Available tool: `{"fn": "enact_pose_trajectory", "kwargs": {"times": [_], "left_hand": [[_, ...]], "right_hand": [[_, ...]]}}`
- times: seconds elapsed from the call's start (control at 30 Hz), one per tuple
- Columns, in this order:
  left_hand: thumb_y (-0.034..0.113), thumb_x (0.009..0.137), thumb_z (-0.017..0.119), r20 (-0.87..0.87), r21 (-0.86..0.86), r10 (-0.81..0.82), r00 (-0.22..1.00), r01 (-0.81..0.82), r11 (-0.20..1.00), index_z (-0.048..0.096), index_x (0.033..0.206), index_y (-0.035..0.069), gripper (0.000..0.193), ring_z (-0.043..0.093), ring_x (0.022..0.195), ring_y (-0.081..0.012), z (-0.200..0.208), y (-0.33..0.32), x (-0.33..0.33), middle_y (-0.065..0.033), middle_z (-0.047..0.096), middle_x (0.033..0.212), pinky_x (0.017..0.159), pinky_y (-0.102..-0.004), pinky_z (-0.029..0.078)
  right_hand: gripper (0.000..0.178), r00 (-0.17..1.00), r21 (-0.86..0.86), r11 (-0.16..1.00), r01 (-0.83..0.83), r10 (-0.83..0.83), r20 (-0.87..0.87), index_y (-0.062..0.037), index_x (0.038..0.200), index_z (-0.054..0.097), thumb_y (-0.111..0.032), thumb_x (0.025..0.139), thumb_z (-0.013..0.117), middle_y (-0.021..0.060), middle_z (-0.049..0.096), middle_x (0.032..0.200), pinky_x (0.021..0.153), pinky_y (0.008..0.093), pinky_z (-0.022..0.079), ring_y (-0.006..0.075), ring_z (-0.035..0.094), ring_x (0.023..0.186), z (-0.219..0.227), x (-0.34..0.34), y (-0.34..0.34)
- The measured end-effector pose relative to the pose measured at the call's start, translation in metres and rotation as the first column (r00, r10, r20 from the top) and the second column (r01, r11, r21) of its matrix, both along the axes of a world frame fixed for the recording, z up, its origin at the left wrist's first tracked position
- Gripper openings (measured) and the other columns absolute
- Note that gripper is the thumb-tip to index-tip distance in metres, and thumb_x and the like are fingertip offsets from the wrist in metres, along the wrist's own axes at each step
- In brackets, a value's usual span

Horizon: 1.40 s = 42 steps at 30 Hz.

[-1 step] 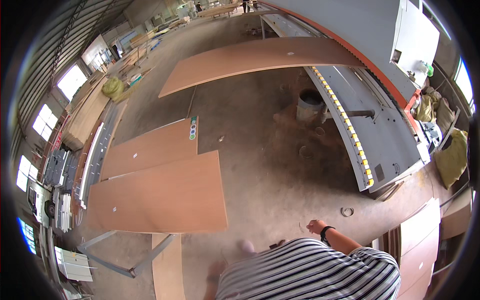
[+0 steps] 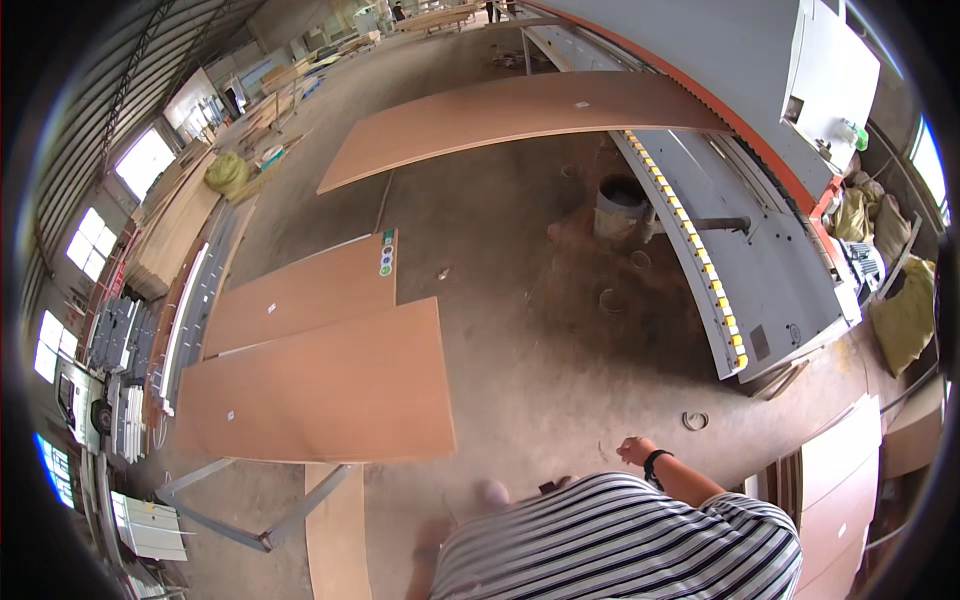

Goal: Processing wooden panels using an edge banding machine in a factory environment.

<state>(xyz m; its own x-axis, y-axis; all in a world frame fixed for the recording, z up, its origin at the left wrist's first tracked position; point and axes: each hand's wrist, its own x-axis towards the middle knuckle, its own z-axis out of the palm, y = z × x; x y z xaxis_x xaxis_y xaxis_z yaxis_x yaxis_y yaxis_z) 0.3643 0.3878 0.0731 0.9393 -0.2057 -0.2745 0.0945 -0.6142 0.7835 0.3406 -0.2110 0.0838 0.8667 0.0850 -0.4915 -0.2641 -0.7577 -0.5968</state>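
My right hand [image 2: 636, 451] hangs over the bare floor in front of my body, with a dark band [image 2: 652, 466] round its wrist. Its fingers look curled in, and nothing shows in them. A blurred, skin-coloured shape beside my striped shirt [image 2: 600, 540] seems to be part of my left arm [image 2: 425, 565]; the fingers there cannot be made out. Neither hand touches a board. Nearest on the left is a large brown board [image 2: 320, 385], lying flat on a grey metal frame [image 2: 290, 520]. A second brown board [image 2: 310, 295], with round green and white stickers at one corner, lies behind it.
Another long brown board [image 2: 500, 120] reaches from the grey and orange machine [image 2: 740, 250] out over the floor. Yellow rollers line the machine's edge. A round bin [image 2: 618, 205] stands beneath. Leaning panels [image 2: 840, 490] stand at right, and a coil [image 2: 695, 421] lies on the floor.
Almost nothing differs. My right hand sits slightly farther right and higher in the picture, and the near boards appear shifted up a little.
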Motion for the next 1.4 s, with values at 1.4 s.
{"fn": "enact_pose_trajectory", "kwargs": {"times": [1.4], "left_hand": [[0.018, 0.067, 0.058, 0.037, -0.109, 0.044, 0.998, -0.04, 0.993, 0.056, 0.063, 0.011, 0.008, 0.056, 0.061, -0.0281, -0.045, 0.091, 0.001, -0.0097, 0.055, 0.061, 0.054, -0.0411, 0.045]], "right_hand": [[0.025, 0.988, -0.173, 0.974, -0.144, 0.152, 0.036, -0.0094, 0.08, 0.062, -0.032, 0.075, 0.054, 0.0088, 0.063, 0.07, 0.064, 0.032, 0.048, 0.0207, 0.062, 0.068, 0.029, -0.008, 0.092]]}}
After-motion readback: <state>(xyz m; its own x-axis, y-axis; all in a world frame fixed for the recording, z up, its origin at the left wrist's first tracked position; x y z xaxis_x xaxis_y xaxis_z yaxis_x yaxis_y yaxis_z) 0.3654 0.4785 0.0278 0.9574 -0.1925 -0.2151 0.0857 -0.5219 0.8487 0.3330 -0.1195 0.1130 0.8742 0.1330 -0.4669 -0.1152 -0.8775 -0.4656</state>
